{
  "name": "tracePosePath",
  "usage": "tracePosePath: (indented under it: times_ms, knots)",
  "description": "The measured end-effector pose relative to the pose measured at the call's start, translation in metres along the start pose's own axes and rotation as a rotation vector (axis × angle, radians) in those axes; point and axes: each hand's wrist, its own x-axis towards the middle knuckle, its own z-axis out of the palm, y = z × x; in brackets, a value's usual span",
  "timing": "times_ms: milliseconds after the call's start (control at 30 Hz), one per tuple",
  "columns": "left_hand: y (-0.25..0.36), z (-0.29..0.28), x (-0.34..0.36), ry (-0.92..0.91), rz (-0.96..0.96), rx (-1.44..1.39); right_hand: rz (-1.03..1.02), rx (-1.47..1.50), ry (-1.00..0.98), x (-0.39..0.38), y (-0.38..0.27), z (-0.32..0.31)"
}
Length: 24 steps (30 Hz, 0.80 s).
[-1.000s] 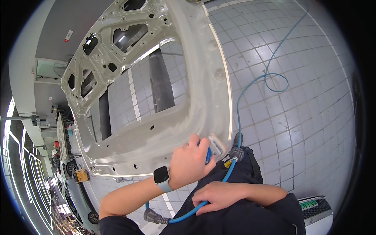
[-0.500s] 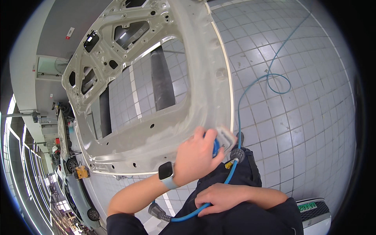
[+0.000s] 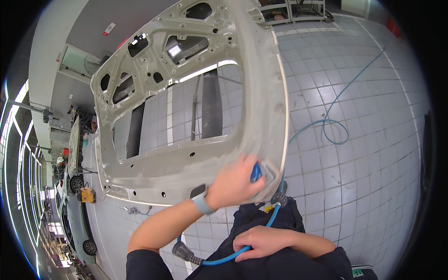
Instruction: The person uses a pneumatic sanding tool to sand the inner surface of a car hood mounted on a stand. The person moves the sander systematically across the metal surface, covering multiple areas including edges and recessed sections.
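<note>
A large off-white car tailgate panel (image 3: 186, 163) with a window opening lies flat in front of me. My left hand (image 3: 233, 184), with a light blue watch on its wrist, is closed over a blue air sander (image 3: 255, 172) pressed on the panel's near right corner. My right hand (image 3: 261, 241) rests against my dark clothing and grips the blue air hose (image 3: 224, 256), which runs up to the sander.
The hose continues in a loop (image 3: 333, 126) across the grey tiled floor on the right. Dark stand bars (image 3: 211, 102) show through the panel's window opening. Parked cars (image 3: 77, 219) line the left edge, and metal racks (image 3: 298, 9) stand at the far top.
My left hand has slid the sander rightward along the panel's near edge toward its corner. My right hand has stayed on the hose.
</note>
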Motion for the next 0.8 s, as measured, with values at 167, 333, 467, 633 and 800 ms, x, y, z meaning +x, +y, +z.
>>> tracePosePath:
  times_ms: [167, 333, 467, 633, 800]
  knots:
    - [-0.001, -0.006, 0.086, -0.047, -0.108, -0.086, 0.045, -0.041, 0.028, -0.015, 0.000, 0.000]
    - [0.015, -0.018, 0.146, 0.002, -0.147, -0.001, 0.016, -0.027, 0.157, -0.033, 0.001, -0.001]
    - [0.021, -0.023, 0.160, 0.016, -0.190, -0.001, -0.076, -0.001, 0.254, -0.043, 0.004, -0.002]
    - [0.025, -0.030, 0.165, -0.155, -0.201, 0.210, -0.119, 0.029, 0.256, -0.053, 0.006, -0.011]
    - [0.028, -0.032, 0.170, -0.096, -0.247, 0.092, -0.077, 0.010, 0.185, -0.059, 0.009, -0.017]
